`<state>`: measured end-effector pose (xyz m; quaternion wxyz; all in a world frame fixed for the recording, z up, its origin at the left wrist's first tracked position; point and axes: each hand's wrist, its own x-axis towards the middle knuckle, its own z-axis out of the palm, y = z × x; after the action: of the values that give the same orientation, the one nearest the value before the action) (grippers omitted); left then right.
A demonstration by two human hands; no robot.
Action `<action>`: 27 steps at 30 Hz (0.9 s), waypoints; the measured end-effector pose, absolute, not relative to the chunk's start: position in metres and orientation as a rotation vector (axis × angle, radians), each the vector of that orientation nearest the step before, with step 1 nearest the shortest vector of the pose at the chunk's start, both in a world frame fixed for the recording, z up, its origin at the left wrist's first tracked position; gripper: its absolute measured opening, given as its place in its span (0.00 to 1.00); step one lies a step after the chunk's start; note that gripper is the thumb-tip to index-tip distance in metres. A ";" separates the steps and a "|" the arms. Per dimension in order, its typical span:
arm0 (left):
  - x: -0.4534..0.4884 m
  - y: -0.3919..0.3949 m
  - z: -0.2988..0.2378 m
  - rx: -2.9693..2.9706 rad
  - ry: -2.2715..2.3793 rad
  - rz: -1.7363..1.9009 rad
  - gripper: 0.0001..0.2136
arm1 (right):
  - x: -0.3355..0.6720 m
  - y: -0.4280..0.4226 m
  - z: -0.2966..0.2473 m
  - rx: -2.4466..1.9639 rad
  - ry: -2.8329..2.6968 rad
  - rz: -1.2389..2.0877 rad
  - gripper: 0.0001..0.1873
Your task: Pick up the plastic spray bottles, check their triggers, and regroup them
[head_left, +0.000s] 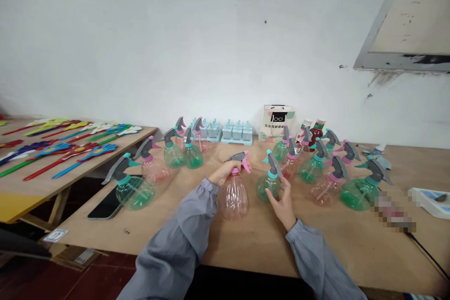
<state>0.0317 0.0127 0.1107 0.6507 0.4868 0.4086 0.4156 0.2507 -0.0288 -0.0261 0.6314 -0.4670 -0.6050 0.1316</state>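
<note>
Near the middle of the wooden table (168, 225) is a clear pink spray bottle (235, 199) with a grey and pink trigger head. My left hand (225, 172) is closed round its neck, just under the head. To its right, my right hand (283, 199) grips a green spray bottle (266, 186) by the side of its round body, thumb in front. That bottle's grey and teal head tilts a little. Closest to my right hand on the far side is a group of pink and green spray bottles, with one pink bottle (325, 191) in front.
More spray bottles stand left, a green one (135, 193) beside a phone (105, 201). Behind are light blue ice-pop moulds (237, 132), a paper bag (276, 124) and red-brown bottles (318, 133). Colourful hand-shaped sticks (84, 152) cover the left table. A white tray (431, 201) lies far right.
</note>
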 end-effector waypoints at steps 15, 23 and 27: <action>0.025 0.018 0.109 0.999 0.990 0.969 0.04 | 0.250 -0.029 -0.029 -1.081 -1.387 0.286 0.32; 0.025 0.019 0.107 1.080 0.912 0.961 0.11 | 0.249 -0.031 -0.027 -1.064 -1.380 0.339 0.32; 0.025 0.017 0.107 1.118 0.905 0.957 0.08 | 0.249 -0.031 -0.027 -1.056 -1.391 0.333 0.32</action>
<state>0.0251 0.0167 0.1067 0.6496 0.4920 0.3982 0.4212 0.2490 -0.0311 -0.0267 0.6303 -0.4613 -0.6073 0.1453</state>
